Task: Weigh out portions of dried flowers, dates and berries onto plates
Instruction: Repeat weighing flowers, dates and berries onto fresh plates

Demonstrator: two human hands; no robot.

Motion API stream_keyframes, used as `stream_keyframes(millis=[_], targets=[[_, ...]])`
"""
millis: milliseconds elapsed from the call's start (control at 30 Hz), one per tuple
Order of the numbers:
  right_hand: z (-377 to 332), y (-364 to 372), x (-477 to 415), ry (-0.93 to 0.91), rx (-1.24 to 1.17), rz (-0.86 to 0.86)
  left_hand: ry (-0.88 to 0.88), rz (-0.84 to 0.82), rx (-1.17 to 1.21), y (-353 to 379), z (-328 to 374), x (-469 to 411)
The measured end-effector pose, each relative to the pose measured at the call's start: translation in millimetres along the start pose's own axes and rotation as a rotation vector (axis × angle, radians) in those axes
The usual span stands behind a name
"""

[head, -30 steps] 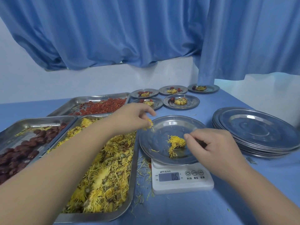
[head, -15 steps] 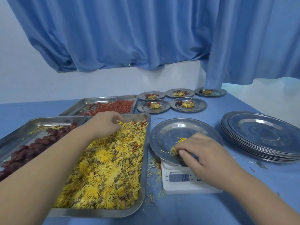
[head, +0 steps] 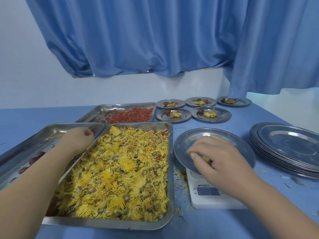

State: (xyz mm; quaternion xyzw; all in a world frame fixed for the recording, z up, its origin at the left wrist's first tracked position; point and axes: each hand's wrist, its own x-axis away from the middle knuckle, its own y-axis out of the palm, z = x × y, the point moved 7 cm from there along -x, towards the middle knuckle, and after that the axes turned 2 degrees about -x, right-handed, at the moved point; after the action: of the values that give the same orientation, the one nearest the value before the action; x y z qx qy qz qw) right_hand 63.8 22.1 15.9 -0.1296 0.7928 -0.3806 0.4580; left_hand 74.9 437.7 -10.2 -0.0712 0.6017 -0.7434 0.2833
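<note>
On a blue table [head: 224,226], my two hands work among trays of dried flowers [head: 120,169], dates [head: 34,159] and berries [head: 131,116], next to a scale [head: 207,202].

The flower tray [head: 170,169] lies in the middle. At 3 o'clock from it, a steel plate [head: 207,135] sits on the white scale. My right hand [head: 222,163] is over that plate, its fingers [head: 193,155] pinching a small yellow clump [head: 206,158] that rests on it. At 9 o'clock my left hand [head: 77,140] reaches into the far end of the date tray [head: 20,149], fingers curled. I cannot tell whether they hold a date. The berry tray [head: 120,106] is at 12 o'clock. Five filled small plates [head: 174,118] sit at 1 o'clock, and a stack of empty plates [head: 284,147] lies beyond the scale at 3 o'clock.
</note>
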Motion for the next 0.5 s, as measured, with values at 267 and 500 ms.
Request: stream_keyframes(millis=[267,500], targets=[[-21.3,27.8,-3.2,-0.036,0.088,-0.013,-0.168,-0.189,-0.137,25.3,-71.4,0.3],[-6.3,18.4,2.9,-0.005,0.074,0.072,-0.209,-0.094,-0.052,19.5,-71.4,0.7]])
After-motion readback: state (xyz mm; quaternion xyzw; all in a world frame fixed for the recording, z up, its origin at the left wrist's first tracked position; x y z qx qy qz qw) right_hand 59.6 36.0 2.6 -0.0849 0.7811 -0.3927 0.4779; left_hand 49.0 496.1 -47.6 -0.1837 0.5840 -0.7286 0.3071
